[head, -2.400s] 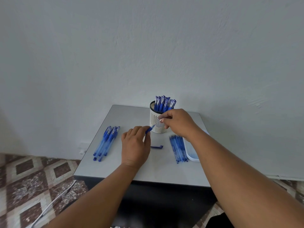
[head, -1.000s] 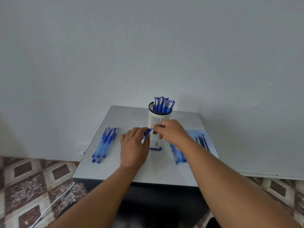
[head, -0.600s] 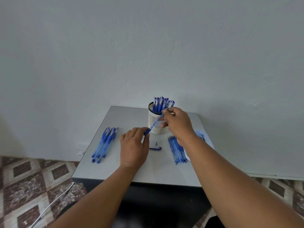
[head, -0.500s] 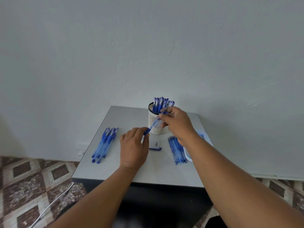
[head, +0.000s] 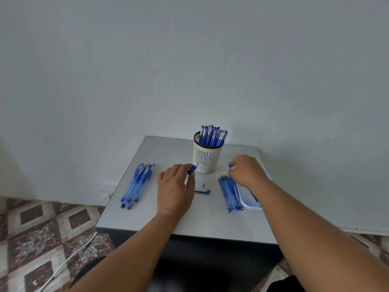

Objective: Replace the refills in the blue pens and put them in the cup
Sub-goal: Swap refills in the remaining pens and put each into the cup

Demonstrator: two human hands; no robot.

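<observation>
The left hand (head: 175,189) is curling its fingers around a blue pen body (head: 192,169), with the open end poking out toward the cup (head: 207,158). It looks like the hand is keeping the pen steady and pointing up a bit so a refill can slide in. The right hand (head: 246,170) is pinching something thin and blue (head: 230,165), probably a refill, over the far end of the row of refills (head: 229,191) and the white tray (head: 251,199). I am guessing it is dropping off the old one or picking a fresh one; I cannot tell which.

A blue cap (head: 202,192) and a tiny tip piece (head: 203,185) are lying between the hands, close by so they are easy to grab again. A bunch of pens (head: 137,184) is waiting on the left side, well apart from the cup. The cup is standing upright near the back, and many capped pens are sticking out of it.

Everything is sitting on a small grey table (head: 168,220) pushed against a plain pale wall (head: 189,60). The floor (head: 37,228) is showing brown and cream diamond tiles, and a white cord (head: 69,262) is lying on it
</observation>
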